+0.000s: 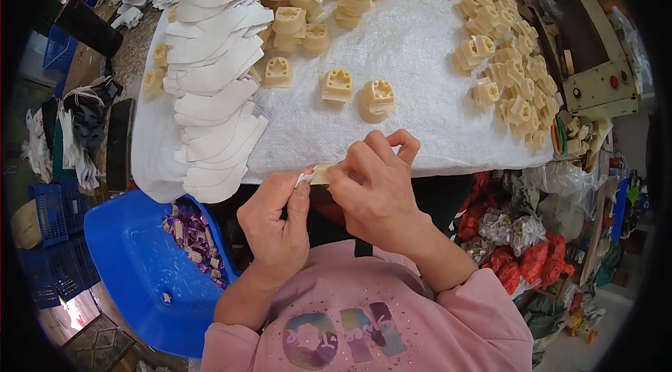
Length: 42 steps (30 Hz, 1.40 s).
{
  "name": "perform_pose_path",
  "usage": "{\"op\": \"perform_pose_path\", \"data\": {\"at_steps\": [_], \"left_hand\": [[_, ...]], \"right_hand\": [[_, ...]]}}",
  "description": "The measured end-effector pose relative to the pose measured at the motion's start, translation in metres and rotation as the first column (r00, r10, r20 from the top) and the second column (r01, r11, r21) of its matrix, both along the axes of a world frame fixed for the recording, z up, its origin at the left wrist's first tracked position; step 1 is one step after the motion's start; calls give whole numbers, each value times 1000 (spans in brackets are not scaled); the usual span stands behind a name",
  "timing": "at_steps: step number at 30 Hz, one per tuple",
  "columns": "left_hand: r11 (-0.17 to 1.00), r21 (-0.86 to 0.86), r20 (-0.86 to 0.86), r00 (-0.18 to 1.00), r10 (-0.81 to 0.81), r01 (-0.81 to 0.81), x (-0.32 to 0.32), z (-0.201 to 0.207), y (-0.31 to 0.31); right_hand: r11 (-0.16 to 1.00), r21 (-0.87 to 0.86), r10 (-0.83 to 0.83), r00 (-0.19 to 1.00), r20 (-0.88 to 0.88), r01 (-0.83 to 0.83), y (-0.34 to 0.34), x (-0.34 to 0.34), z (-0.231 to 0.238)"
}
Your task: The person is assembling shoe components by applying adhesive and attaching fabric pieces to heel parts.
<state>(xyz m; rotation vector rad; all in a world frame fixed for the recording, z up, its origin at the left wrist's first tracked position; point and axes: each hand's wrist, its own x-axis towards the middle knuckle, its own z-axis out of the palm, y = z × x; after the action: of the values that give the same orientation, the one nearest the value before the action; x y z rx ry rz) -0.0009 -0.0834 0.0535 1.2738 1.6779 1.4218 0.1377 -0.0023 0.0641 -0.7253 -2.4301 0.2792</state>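
Working mid-frame: left hand [275, 212] pinches white strip [306, 177], right hand [372, 186] grasps cream piece [321, 174], apparently touching; I'd pinch close, work gently, avoid twisting.

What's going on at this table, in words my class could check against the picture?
A person in a pink top pinches a small pale piece between the left hand and right hand, by the table's near edge. On the white cloth, cream moulded pieces lie in groups, and white curved strips overlap in a row at left. A blue tub at lower left holds purple pieces.
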Motion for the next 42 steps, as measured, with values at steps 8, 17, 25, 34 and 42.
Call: {"op": "perform_pose_path", "data": {"at_steps": [8,17,25,34,42], "left_hand": [[983,164,-403,915,-5,78,9,-5,2],[959,273,17,996,-84,76,-7,-28,6],[878,431,-319,945,-70,210,-1,-24,13],[913,364,-243,965,-96,183,-1,-12,10],[891,454,-321,935,147,16,-28,-28,5]], "right_hand": [[996,-70,53,996,-70,-58,5,2,-16],[891,-323,148,877,-457,-319,7,7,-24],[833,-361,245,863,-442,-420,5,8,-26],[879,-282,244,870,-428,-385,6,10,-26],[946,-179,210,934,-290,-269,-4,7,6]]}}
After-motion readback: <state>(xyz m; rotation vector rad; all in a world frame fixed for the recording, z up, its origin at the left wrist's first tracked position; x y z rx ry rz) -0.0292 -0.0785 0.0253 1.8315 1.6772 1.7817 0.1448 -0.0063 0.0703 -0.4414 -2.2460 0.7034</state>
